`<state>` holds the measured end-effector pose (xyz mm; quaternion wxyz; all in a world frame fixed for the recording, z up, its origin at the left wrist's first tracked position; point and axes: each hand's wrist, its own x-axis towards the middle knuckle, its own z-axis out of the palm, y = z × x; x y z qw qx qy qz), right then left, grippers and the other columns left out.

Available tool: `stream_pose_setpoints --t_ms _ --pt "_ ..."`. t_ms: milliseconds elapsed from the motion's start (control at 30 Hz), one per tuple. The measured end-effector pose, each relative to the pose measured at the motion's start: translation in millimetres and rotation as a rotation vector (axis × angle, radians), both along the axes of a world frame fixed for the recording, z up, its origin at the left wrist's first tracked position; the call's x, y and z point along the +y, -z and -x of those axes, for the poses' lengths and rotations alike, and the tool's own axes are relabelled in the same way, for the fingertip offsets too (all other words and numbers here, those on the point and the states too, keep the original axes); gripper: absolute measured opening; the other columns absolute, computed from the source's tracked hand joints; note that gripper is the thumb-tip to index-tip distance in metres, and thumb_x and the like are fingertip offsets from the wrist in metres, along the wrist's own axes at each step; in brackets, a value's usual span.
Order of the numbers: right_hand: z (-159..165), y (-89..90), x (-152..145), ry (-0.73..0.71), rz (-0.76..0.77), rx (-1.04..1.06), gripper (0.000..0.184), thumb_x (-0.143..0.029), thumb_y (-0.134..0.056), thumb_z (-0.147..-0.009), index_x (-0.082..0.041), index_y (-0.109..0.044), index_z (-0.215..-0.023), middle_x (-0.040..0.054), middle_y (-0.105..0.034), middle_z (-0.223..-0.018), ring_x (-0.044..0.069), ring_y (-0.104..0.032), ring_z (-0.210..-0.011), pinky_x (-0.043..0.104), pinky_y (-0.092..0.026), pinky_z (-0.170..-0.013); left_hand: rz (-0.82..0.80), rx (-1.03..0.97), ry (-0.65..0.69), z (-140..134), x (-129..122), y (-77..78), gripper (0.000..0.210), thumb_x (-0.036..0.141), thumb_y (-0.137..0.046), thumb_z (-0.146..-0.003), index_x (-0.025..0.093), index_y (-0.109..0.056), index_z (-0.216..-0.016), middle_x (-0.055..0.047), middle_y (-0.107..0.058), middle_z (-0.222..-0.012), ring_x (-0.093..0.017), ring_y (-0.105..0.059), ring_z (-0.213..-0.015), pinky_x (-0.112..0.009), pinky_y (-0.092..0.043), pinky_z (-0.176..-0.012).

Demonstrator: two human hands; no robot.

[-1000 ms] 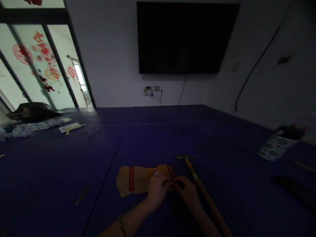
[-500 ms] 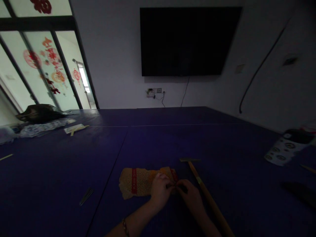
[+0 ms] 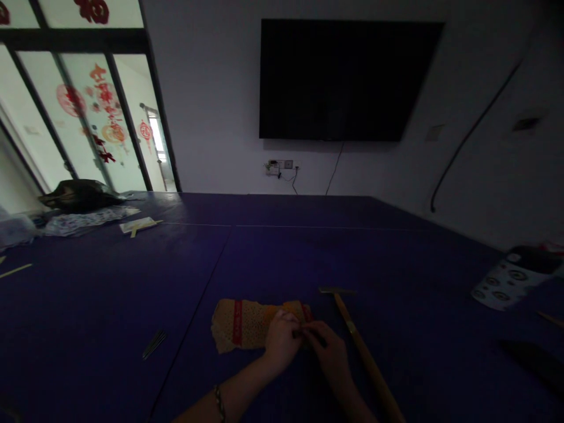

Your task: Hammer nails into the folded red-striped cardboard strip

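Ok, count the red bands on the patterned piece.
2: one red band at the left end, another band at the right. The left hand covers part of the piece, so more may be hidden.

The tan wrap (image 3: 251, 326) looks matt and rough, like coarse mesh. The hammer (image 3: 369, 359) pairs a smooth wooden handle with a dull metal head, and the slim rods (image 3: 154, 345) look metallic. The tabletop (image 3: 259, 255) appears smooth with a faint sheen, the black bag (image 3: 81, 195) like glossy, crinkled plastic, the wall (image 3: 211, 117) matt.
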<state>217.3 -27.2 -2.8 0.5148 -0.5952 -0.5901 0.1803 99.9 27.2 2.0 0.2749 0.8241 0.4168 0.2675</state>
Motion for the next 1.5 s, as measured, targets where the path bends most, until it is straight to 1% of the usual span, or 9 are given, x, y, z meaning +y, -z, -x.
stream_pose_setpoints --t_ms 267,467,600,767,967,1267,1333,1400,1500 --pt "-2.1 4.9 5.1 0.014 0.013 0.058 0.029 -0.045 -0.057 -0.071 -0.020 -0.067 -0.061 0.0056 -0.065 -0.069 0.020 -0.062 -0.068 0.028 -0.049 -0.062 0.007 -0.007 -0.007 0.1 1.1 2.6 0.011 0.012 -0.059 -0.067 0.017 -0.068 -0.063 -0.003 -0.065 -0.078 -0.019 -0.050 -0.085 -0.029 -0.039 -0.075" --pt "-3.3 6.8 8.3 0.005 0.028 0.067 0.020 -0.037 -0.060 -0.069 -0.020 -0.070 -0.065 0.0046 -0.066 -0.065 0.020 -0.063 -0.065 0.027 -0.048 -0.059 0.013 -0.023 -0.035 1.2 0.1 -1.4 0.011 0.011 -0.058 -0.068 0.017 -0.069 -0.068 -0.003 -0.065 -0.076 -0.018 -0.052 -0.085 -0.028 -0.039 -0.075" --pt "-2.6 3.5 7.6 0.081 0.043 0.034 0.019 -0.035 -0.059 -0.068 -0.020 -0.070 -0.064 0.0045 -0.067 -0.063 0.020 -0.063 -0.063 0.027 -0.048 -0.056 0.016 0.074 0.010 2.7 6.8 -9.4 0.012 0.013 -0.060 -0.067 0.018 -0.070 -0.072 -0.003 -0.066 -0.079 -0.018 -0.053 -0.083 -0.028 -0.039 -0.074" --pt "-3.1 3.4 6.9 0.092 0.069 0.032 0.020 -0.035 -0.058 -0.069 -0.021 -0.070 -0.063 0.0043 -0.069 -0.064 0.021 -0.064 -0.064 0.027 -0.048 -0.055 0.013 0.193 0.112 2.1 17.2 -15.4 0.009 0.021 -0.063 -0.066 0.020 -0.070 -0.073 -0.001 -0.067 -0.078 -0.017 -0.056 -0.079 -0.026 -0.039 -0.074" --pt "-4.8 2.4 6.9 0.093 0.081 0.024 0.019 -0.036 -0.059 -0.067 -0.021 -0.069 -0.065 0.0045 -0.069 -0.065 0.021 -0.064 -0.066 0.029 -0.048 -0.059 -0.017 0.196 0.067 2.6 12.5 -13.0 0.014 0.021 -0.060 -0.069 0.019 -0.069 -0.079 -0.002 -0.067 -0.084 -0.019 -0.055 -0.084 -0.027 -0.040 -0.074" --pt "-8.1 -4.6 3.9 0.054 0.093 -0.009 0.016 -0.031 -0.057 -0.069 -0.020 -0.068 -0.071 0.0052 -0.071 -0.075 0.021 -0.064 -0.074 0.031 -0.049 -0.068 -0.048 0.162 0.106 0.3 14.2 -8.8 0.013 0.021 -0.060 -0.072 0.020 -0.070 -0.079 -0.003 -0.067 -0.083 -0.019 -0.055 -0.084 -0.029 -0.040 -0.076" --pt "-9.2 -4.9 3.7 0.051 0.096 -0.018 0.017 -0.032 -0.056 -0.069 -0.020 -0.068 -0.070 0.0051 -0.071 -0.075 0.021 -0.064 -0.074 0.030 -0.049 -0.068 -0.055 0.159 0.153 1.4 16.0 -11.9 0.013 0.021 -0.061 -0.071 0.020 -0.070 -0.080 -0.003 -0.067 -0.083 -0.018 -0.056 -0.085 -0.028 -0.040 -0.077" --pt "-10.5 -4.1 4.0 0.059 0.101 -0.029 0.018 -0.032 -0.056 -0.069 -0.019 -0.068 -0.070 0.0053 -0.070 -0.074 0.021 -0.064 -0.073 0.031 -0.049 -0.067 -0.051 0.148 0.256 6.8 19.6 -19.9 0.016 0.025 -0.064 -0.070 0.019 -0.068 -0.084 -0.003 -0.066 -0.085 -0.018 -0.057 -0.086 -0.027 -0.040 -0.079" --pt "-12.1 -1.6 5.3 0.082 0.108 -0.050 0.019 -0.033 -0.056 -0.069 -0.018 -0.068 -0.070 0.0062 -0.070 -0.073 0.022 -0.064 -0.071 0.032 -0.049 -0.066 -0.060 0.146 0.463 25.4 28.3 -36.6 0.041 0.031 -0.070 -0.063 0.020 -0.061 -0.102 -0.004 -0.064 -0.098 -0.019 -0.056 -0.093 -0.028 -0.040 -0.083"
